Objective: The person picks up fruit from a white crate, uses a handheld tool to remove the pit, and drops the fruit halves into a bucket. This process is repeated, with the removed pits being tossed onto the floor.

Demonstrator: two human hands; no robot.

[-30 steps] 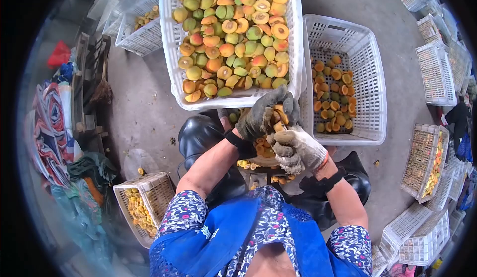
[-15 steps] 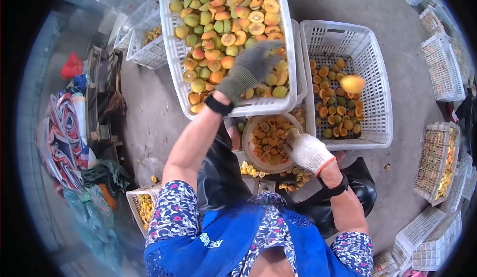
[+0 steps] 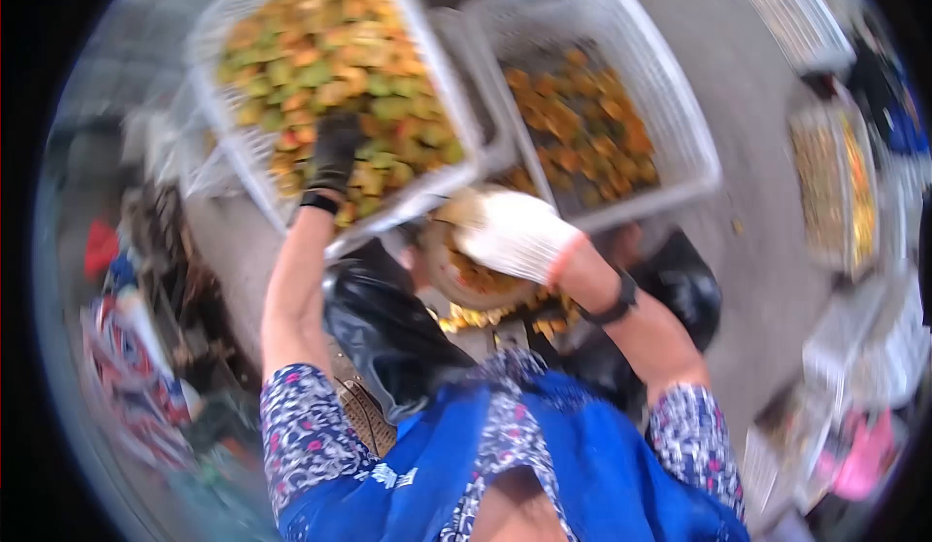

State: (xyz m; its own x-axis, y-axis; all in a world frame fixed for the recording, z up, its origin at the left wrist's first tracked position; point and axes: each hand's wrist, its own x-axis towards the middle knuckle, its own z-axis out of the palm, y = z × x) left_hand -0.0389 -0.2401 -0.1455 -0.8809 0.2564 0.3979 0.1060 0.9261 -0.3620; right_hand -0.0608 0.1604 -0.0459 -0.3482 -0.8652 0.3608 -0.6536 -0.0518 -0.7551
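My left hand [image 3: 338,149], in a dark glove, is down among halved apricots [image 3: 301,76] in the large white crate [image 3: 209,71]. Its fingers are blurred and partly lost in the fruit. In a white glove with stained fingertips, my right hand [image 3: 515,234] is over the round bowl [image 3: 485,299] between my knees. Blur hides how its fingers are set and whether they hold anything. Small orange pieces [image 3: 476,272] lie in the bowl, partly covered by the hand.
A second white crate [image 3: 670,85] on the right holds more apricot halves [image 3: 592,134]. Yellow scraps [image 3: 466,319] lie below the bowl. A fruit-filled crate [image 3: 825,183] stands at far right, near a pink item [image 3: 864,455]. Striped sheeting [image 3: 136,377] is heaped at left.
The view has turned and shifted, so the crates appear farther left and tilted. My right hand has risen from the bowl's edge to over its top. The fruit in mid-air over the right crate no longer shows.
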